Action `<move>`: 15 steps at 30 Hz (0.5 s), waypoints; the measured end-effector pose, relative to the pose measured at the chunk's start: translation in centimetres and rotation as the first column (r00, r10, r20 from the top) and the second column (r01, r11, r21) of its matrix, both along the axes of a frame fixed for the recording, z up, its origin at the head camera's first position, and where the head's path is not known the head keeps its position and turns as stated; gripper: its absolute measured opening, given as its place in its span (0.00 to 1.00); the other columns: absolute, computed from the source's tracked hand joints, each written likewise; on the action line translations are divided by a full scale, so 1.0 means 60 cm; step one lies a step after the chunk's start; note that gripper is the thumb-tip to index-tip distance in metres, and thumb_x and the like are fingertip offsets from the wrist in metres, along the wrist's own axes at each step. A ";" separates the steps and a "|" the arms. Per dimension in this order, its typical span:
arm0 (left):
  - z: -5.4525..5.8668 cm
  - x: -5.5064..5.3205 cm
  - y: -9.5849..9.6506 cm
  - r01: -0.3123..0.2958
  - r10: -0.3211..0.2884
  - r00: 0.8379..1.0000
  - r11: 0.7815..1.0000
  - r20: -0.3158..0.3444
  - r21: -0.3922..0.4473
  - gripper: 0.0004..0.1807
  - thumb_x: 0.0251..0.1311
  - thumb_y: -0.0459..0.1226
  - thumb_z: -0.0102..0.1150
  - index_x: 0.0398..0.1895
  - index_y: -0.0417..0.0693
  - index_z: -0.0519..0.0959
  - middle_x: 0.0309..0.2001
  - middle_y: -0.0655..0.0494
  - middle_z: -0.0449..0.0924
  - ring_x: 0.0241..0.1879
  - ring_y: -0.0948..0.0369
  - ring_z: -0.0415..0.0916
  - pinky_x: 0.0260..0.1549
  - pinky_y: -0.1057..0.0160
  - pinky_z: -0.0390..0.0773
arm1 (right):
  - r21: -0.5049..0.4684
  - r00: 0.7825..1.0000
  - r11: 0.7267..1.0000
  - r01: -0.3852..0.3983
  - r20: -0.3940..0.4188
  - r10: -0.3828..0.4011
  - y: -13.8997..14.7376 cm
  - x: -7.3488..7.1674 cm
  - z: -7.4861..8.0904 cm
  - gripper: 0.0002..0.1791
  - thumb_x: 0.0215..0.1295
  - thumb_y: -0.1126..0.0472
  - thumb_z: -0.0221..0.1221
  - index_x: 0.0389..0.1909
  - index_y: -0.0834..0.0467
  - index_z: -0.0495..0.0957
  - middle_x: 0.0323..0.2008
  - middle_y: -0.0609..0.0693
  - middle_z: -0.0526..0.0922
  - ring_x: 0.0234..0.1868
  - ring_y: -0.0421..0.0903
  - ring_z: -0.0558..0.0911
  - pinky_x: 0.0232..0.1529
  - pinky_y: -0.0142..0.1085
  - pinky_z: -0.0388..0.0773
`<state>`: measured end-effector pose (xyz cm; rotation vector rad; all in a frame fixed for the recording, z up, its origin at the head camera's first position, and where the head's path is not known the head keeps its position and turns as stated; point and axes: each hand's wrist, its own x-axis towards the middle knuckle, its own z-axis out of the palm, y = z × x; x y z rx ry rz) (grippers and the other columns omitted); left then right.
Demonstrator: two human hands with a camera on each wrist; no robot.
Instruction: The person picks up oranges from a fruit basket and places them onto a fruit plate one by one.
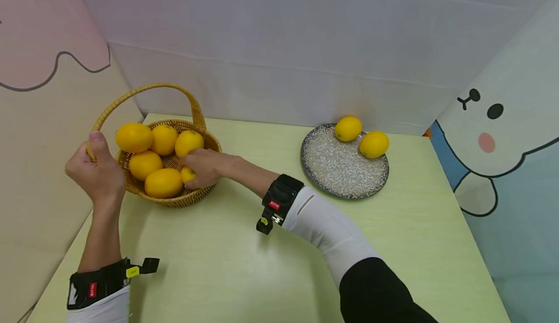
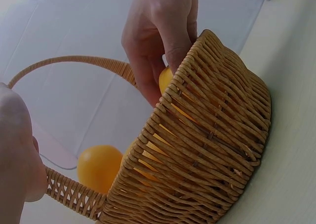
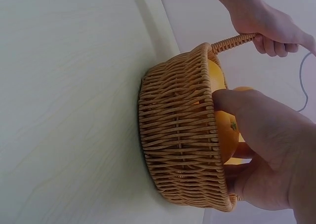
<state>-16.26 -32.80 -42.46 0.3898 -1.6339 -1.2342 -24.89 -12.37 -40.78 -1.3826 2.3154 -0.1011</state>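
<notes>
A wicker basket (image 1: 196, 198) full of several yellow lemons (image 1: 163, 183) stands at the left of the table. My left hand (image 1: 98, 170) grips the left side of its arched handle (image 1: 157, 86). Inside the basket's right edge, my right hand (image 1: 203, 168) has its thumb and fingers around a lemon (image 3: 227, 135), which still sits down among the others. The basket wall hides part of that lemon and the fingertips in the left wrist view, where the right hand (image 2: 163, 26) reaches over the rim.
To the right, a round speckled plate (image 1: 345, 172) carries two lemons, one lemon (image 1: 348, 128) at its back edge and another lemon (image 1: 374, 144) at its right edge. The pale table (image 1: 262, 274) meets a white cloth wall (image 1: 305, 71) at the back; printed cloths hang at both sides.
</notes>
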 end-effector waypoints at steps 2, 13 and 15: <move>0.000 0.000 0.000 0.000 0.000 1.000 1.000 -0.003 0.000 0.31 0.75 0.50 0.57 0.11 0.63 0.58 0.15 0.72 0.51 0.19 0.68 0.43 0.24 0.66 0.39 | -0.001 1.000 1.000 0.001 -0.004 -0.001 -0.001 0.000 -0.001 0.28 0.84 0.46 0.58 0.78 0.52 0.74 0.65 0.47 0.80 0.57 0.41 0.73 0.53 0.32 0.68; 0.002 0.000 0.001 0.001 -0.001 1.000 1.000 0.002 0.002 0.32 0.75 0.50 0.57 0.11 0.63 0.58 0.15 0.72 0.52 0.19 0.68 0.43 0.24 0.66 0.39 | -0.009 1.000 1.000 -0.008 -0.030 0.007 0.000 0.001 -0.001 0.28 0.84 0.47 0.58 0.78 0.53 0.74 0.67 0.48 0.80 0.58 0.42 0.74 0.53 0.33 0.69; 0.002 0.001 0.001 0.002 -0.002 1.000 1.000 -0.002 0.001 0.31 0.75 0.50 0.57 0.11 0.63 0.58 0.15 0.72 0.51 0.19 0.68 0.42 0.24 0.65 0.39 | -0.006 0.999 1.000 -0.004 -0.035 0.004 0.000 0.001 0.001 0.30 0.84 0.47 0.58 0.80 0.53 0.73 0.69 0.49 0.80 0.58 0.41 0.74 0.53 0.33 0.70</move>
